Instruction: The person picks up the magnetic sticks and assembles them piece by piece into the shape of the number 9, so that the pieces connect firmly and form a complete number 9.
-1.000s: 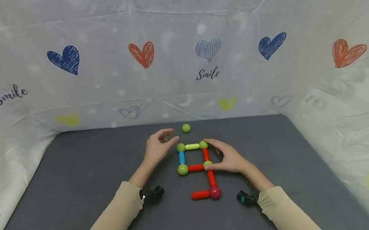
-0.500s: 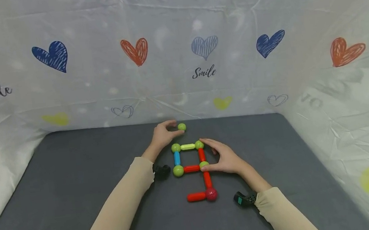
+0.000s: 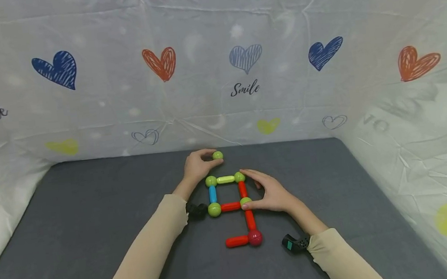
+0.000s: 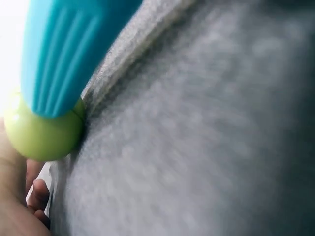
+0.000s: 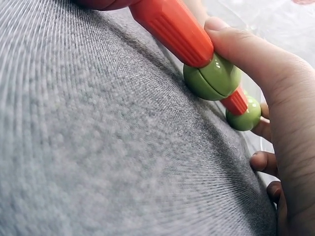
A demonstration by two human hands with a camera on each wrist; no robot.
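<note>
In the head view my left hand (image 3: 198,166) pinches a loose green ball (image 3: 217,155) between thumb and fingers near the table's far edge. Closer to me lies a ball-and-rod building frame (image 3: 230,207): a square of green balls with a yellow-green rod (image 3: 225,179), a blue rod (image 3: 213,194) and two red rods, plus a red tail ending at a red ball (image 3: 255,237). My right hand (image 3: 272,192) grips the frame's right side, thumb on the middle green ball (image 5: 212,77), index finger at the far green ball (image 5: 244,114). In the left wrist view, the blue rod (image 4: 64,54) fills the upper left.
Everything lies on a dark grey cloth-covered table (image 3: 94,235). A pale curtain (image 3: 202,91) with printed hearts encloses the back and sides. Black wrist devices (image 3: 295,243) sit below both hands, the left one close to the frame's near left ball (image 3: 214,210).
My left hand has moved away from the frame's far left corner to the loose green ball and closed its fingers on it. The right hand has kept its place on the frame.
</note>
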